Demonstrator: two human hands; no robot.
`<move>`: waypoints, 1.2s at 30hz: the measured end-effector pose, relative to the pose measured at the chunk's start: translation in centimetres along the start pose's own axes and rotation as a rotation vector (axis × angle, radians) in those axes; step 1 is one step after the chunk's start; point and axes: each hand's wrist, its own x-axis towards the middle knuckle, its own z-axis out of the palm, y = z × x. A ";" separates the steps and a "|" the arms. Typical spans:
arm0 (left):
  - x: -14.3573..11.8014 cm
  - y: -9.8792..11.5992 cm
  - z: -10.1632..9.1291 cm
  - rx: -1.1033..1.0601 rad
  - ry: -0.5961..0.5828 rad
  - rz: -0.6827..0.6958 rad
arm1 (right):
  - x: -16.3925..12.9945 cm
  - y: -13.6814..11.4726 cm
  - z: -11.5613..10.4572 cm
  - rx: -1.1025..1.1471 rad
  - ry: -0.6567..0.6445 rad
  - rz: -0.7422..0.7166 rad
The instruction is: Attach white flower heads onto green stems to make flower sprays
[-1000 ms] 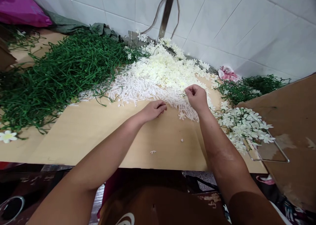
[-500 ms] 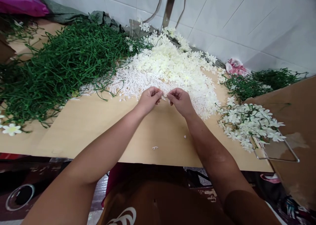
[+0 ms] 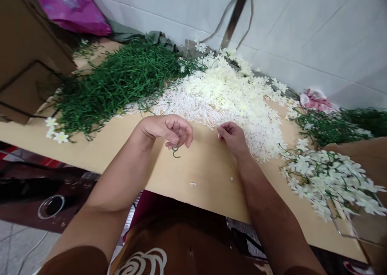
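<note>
Over the near part of the board, my left hand (image 3: 177,132) has its fingers curled, and the curled end of a green plastic stem (image 3: 175,152) hangs below them. The rest of that stem is hidden by the hand. My right hand (image 3: 232,136) is pinched at the near edge of the white pile, with a tiny white piece (image 3: 219,135) at the fingertips. Past both hands lie thin white stamens (image 3: 187,106) and a heap of loose white flower heads (image 3: 223,83). A tangled mound of green stems (image 3: 127,75) rises to the left.
Finished-looking white flowers on green stems (image 3: 335,174) rest at the right on a metal wire frame (image 3: 347,235). Another green bunch (image 3: 326,126) lies behind them. A cardboard box (image 3: 27,57) stands at the left, near a pink bag (image 3: 72,9). The tiled wall (image 3: 290,29) closes off the back.
My left hand has moved left and nearer, away from my right hand, and a green stem now shows in it. My right hand stays pinched near the white pile. The view has turned left.
</note>
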 end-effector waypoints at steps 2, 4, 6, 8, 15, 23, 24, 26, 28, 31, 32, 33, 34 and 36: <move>-1.1 -0.1 -0.1 0.013 0.174 0.080 | -0.1 0.1 0.1 -0.003 -0.007 -0.005; -1.8 -0.6 -0.3 0.070 0.364 0.134 | -0.1 0.2 0.2 0.007 0.007 -0.013; -2.4 -1.1 -0.5 0.181 0.539 0.091 | 0.0 0.3 0.2 0.031 0.018 -0.014; -2.9 -1.6 -1.0 0.333 0.753 0.001 | 0.0 0.4 0.3 0.048 0.013 -0.007; 0.2 -2.5 -2.5 1.059 1.189 -0.345 | -0.1 0.3 0.8 0.054 0.021 0.001; 2.9 -2.8 -4.1 1.062 1.208 -0.488 | 0.0 1.6 0.8 -0.027 -0.027 -0.055; 2.8 -2.9 -4.2 1.022 1.219 -0.492 | 0.1 1.7 0.8 -0.030 -0.031 -0.047; 2.4 -3.0 -4.5 0.964 1.232 -0.499 | 0.2 1.8 0.8 -0.054 -0.038 -0.043; 2.2 -3.0 -4.6 0.951 1.209 -0.481 | 0.2 1.8 0.8 -0.104 -0.050 -0.061; 2.2 -2.5 -4.7 0.992 1.190 -0.417 | 0.0 1.7 1.0 -0.189 -0.057 -0.104; 2.4 -2.1 -4.8 1.023 1.206 -0.390 | -0.1 1.6 1.0 -0.212 -0.052 -0.115; 2.7 -1.8 -4.8 1.061 1.233 -0.363 | -0.1 1.6 1.1 -0.230 -0.048 -0.121; 3.1 -1.3 -4.7 1.102 1.267 -0.334 | -0.2 1.6 1.1 -0.243 -0.048 -0.125; 4.4 -0.4 -4.4 1.179 1.293 -0.255 | -0.2 1.6 1.2 -0.263 -0.064 -0.127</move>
